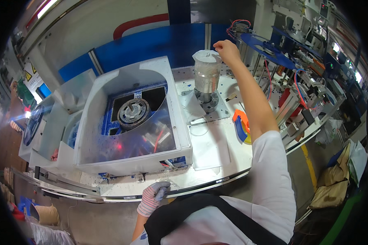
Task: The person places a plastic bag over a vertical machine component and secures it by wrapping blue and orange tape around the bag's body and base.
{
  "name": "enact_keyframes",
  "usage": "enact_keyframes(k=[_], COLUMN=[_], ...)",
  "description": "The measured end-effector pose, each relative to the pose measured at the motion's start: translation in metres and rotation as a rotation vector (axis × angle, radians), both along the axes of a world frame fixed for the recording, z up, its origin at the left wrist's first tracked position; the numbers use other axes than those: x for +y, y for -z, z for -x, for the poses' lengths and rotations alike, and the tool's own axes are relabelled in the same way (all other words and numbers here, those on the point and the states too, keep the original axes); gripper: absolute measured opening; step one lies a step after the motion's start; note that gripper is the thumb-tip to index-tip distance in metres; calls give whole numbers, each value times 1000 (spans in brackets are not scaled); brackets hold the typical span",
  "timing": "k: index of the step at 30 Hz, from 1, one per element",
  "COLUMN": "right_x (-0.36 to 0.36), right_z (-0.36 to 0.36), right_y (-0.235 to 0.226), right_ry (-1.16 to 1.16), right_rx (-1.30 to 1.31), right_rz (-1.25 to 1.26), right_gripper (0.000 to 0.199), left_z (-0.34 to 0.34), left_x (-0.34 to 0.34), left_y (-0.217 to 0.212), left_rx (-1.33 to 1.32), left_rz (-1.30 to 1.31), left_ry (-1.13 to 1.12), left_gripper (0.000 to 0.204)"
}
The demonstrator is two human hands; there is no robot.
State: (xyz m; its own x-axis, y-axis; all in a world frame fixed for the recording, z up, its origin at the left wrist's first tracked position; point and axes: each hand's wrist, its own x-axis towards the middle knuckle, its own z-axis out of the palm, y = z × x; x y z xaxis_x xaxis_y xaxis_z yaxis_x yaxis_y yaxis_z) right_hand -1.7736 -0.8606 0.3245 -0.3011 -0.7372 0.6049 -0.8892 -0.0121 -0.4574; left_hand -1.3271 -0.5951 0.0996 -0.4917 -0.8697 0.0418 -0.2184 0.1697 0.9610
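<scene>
- Fingers of the right hand [228, 51] curled narrow beside the silver canister [207, 77]; whether they held anything, I couldn't tell.
- Canister: upright on a metal base [209, 105], upper middle of frame.
- Gloved left hand [154, 195]: curled, contents unclear, lower middle, near the white table [238, 163].

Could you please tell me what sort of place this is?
Most likely a factory workshop, judging by the white machine housing, the metal cylinder on its stand and the yellow warning signs.

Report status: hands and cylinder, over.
Right hand curled beside cylinder top, contact unclear. Gloved left hand near table edge. Cylinder upright on base. Orange-blue item beside right arm.
</scene>
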Motion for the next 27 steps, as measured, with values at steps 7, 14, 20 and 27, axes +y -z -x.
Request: enact_keyframes(k=[7, 14, 20, 27], right_x=[-41, -43, 43, 139], right_z=[9, 4, -37, -56], right_y=[-4, -7, -5, 83], right_ry=[19, 70, 49, -79], right_rx=[286, 482, 11, -444], right_rz=[-276, -242, 644, 627], right_gripper=[17, 14, 15, 21], left_z=[0, -13, -17, -8], left_x=[0, -23, -35, -32], left_y=[6, 9, 16, -5], left_rx=[123, 423, 501, 261], left_rz=[-118, -537, -573, -405], left_ry=[-159, -105, -23, 27], left_gripper=[20, 26, 21, 20])
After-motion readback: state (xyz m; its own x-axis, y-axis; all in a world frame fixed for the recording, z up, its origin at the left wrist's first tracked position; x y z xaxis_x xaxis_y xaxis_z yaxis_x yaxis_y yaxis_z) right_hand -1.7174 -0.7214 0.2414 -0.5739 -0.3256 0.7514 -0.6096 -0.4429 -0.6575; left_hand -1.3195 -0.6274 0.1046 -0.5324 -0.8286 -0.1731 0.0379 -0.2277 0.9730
